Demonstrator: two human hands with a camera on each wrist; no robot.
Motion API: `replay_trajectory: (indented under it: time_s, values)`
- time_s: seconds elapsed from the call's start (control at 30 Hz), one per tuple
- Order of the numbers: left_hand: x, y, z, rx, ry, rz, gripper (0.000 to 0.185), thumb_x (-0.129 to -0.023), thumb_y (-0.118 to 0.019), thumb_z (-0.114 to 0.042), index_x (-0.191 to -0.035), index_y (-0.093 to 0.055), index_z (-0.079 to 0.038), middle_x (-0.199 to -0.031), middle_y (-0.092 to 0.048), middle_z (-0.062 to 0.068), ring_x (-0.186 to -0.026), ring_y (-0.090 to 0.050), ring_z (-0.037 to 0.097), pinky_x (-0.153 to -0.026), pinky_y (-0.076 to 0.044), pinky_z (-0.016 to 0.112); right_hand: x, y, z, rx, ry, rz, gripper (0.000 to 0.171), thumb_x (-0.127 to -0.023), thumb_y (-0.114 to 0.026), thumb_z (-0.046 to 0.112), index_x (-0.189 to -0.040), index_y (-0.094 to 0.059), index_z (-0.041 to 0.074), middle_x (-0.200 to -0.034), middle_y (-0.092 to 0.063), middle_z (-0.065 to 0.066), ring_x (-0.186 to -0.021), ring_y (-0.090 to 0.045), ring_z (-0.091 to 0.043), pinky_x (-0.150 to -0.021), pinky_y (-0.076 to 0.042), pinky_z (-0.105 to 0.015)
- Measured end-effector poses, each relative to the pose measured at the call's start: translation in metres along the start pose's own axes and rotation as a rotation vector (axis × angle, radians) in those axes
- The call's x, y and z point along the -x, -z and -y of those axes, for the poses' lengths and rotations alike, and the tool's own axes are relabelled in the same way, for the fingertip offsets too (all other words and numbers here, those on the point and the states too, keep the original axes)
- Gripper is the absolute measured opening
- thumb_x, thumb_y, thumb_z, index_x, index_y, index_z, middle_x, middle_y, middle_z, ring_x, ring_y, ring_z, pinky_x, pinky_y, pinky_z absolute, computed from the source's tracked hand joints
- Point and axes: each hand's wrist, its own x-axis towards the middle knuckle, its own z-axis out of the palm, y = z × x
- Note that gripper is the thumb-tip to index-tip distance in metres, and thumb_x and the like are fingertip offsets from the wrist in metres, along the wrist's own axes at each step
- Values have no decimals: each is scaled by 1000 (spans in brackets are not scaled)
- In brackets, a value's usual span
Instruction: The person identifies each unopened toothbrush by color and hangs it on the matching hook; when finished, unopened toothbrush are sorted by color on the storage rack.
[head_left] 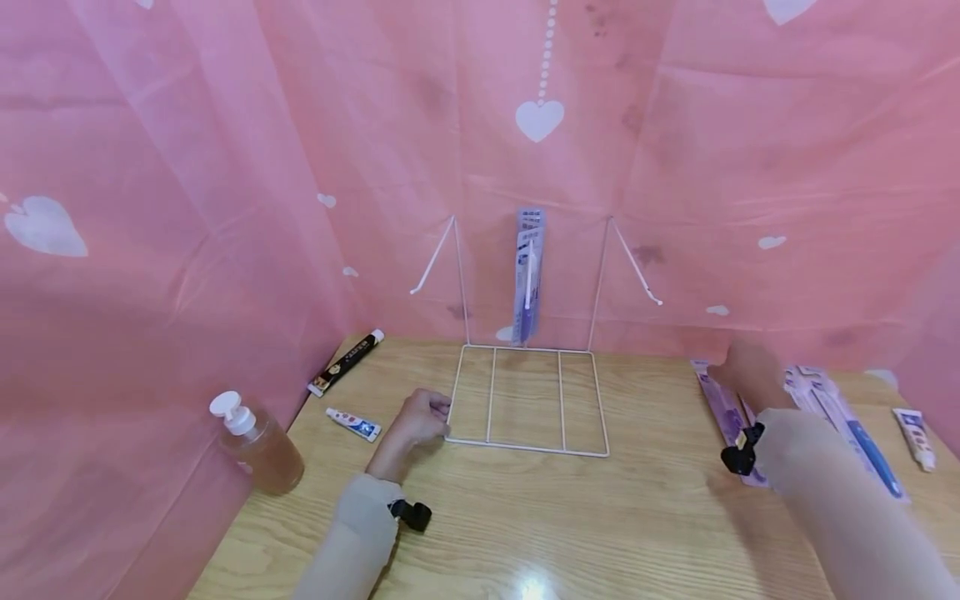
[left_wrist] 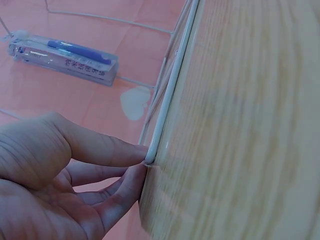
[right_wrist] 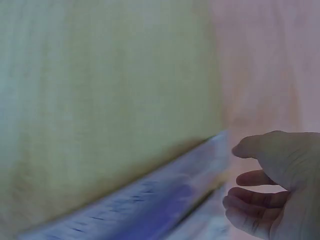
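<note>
Head cam from where I'm driving: white wire rack point(head_left: 527, 400) sits mid-frame on the wooden table point(head_left: 600, 533), with a toothbrush pack point(head_left: 528, 275) hanging on its upright back. My left hand point(head_left: 417, 418) pinches the rack's near-left corner. My right hand point(head_left: 744, 372), fingers loose and holding nothing, hovers over the purple toothbrush pack point(head_left: 726, 410) at right. A pump bottle point(head_left: 257, 446) stands lower left.

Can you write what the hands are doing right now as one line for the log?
left hand: pinches white wire rack corner | right hand: open, over purple toothbrush pack | hung: toothbrush pack on rack
</note>
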Motion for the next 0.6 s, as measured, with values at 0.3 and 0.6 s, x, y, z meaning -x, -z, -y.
replay_trajectory:
  time_s: [0.3,0.6]
  values:
    - [0,1,-1,-1,15,-6,52,-63,-70,17,-115,-64,15,-90,-64,13,-82,-61,23,-77,-56,34,2,-21,-10,-34,-69,-6,32,-84,-61,25,-59,-49,9,-55,-46,-1,-50,-45,-19,-44,-35,-31]
    - [0,-1,1,0,5,-2,52,-60,-67,16,-112,-65,14,-88,-64,12,-81,-59,22,-75,-54,32,3,-29,-8,0,-81,-7,34,-84,-58,22,-57,-39,13,-54,-42,0,-51,-45,-21,-45,-35,-32]
